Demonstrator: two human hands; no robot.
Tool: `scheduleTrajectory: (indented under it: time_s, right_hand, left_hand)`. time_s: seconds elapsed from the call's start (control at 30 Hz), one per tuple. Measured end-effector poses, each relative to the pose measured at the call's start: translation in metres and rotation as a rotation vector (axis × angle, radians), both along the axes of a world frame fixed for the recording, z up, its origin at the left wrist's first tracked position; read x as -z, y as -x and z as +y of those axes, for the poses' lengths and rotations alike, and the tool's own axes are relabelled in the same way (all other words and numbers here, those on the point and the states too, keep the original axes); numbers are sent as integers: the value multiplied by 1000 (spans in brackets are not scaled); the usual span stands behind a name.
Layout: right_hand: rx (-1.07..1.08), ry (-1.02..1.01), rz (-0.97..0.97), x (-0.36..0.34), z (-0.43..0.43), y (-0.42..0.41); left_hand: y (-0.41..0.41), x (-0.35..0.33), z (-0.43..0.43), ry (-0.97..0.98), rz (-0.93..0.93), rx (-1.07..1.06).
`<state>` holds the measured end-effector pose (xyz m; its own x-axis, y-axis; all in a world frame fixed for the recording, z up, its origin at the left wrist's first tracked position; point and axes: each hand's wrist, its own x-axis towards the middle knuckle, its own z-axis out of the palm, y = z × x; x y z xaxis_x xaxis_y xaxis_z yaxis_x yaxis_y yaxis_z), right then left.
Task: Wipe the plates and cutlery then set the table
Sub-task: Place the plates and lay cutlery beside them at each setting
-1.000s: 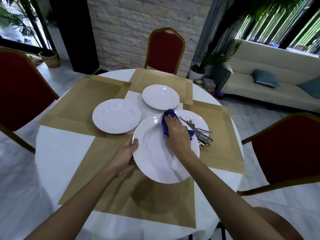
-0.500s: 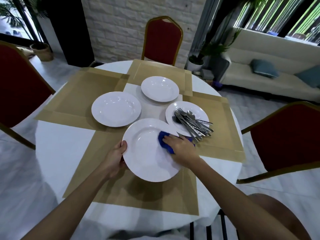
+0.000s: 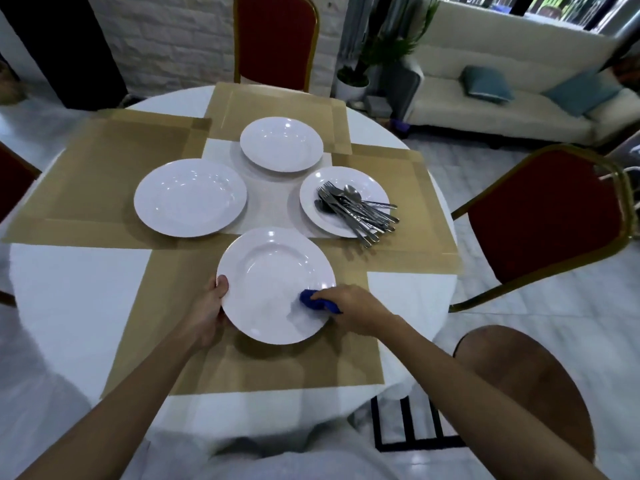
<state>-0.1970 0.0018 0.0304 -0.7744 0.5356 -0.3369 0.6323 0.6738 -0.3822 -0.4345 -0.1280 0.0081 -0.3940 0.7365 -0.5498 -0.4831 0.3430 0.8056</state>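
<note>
The near plate was over a tan placemat on the white desk, and the shadow under it suggested it was lifted slightly. The left hand had its grip clenched on the near plate's left rim. The thumb lay over the edge and the fingers were hidden beneath. The right hand grasped a bunched blue cloth and pressed it onto the near plate's right rim.

Beyond the near plate and to its right, a cutlery plate carried the loose cutlery, with the handles overhanging its rim. A left plate lay beyond the near plate and to its left. A far plate lay straight beyond it, farther off.

The near plate looked stiff, glossy and breakable, and probably slick under a wipe. A rim hold with the thumb above and fingers below seemed the safest, because it left the bowl free for the cloth. The cloth was soft and would fold into the dip. The cutlery was thin and hard, and likely to slide and clatter. It seemed best taken piece by piece at the overhanging handles.
</note>
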Motion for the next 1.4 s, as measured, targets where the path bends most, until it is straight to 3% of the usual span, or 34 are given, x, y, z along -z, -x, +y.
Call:
scheduleTrajectory:
  time_s: [0.07,0.13,0.2,0.27,0.37,0.47,0.6,0.73,0.87,0.97,1.17,1.4]
  right_hand:
    - [207,-54,122,-1,9,-25]
    - [280,-262,235,-1,19,-47]
    - [299,-496,204,7,31,-70]
    - [368,-590,89,19,38,-88]
    - [420,-498,-54,37,38,-103]
    - [442,-255,-204,52,25,-106]
    - [453,-299,-298,59,17,-98]
    - [515,-368,-121,48,14,-59]
    - [427,-255,94,44,1,-2]
    - [436,-104,97,44,-6,27]
    - [500,-19,78,39,-10,61]
    - [349,10,158,31,-36,113]
  left_hand:
    - [2,5,0,26,2,0]
    - [2,7,0,50,-1,-2]
    - [-1,7,0,69,32,20]
    - [-5,6,1,76,100,37]
    - [-6,6,2,94,129,20]
    - [1,12,4,110,196,79]
    - [12,23,0,150,355,147]
    - [1,20,0,191,583,122]
    - [-18,14,0,201,782,80]
    - [-19,18,-2,254,909,134]
    - [-12,16,-4,328,978,193]
    - [32,10,-45,416,1013,73]
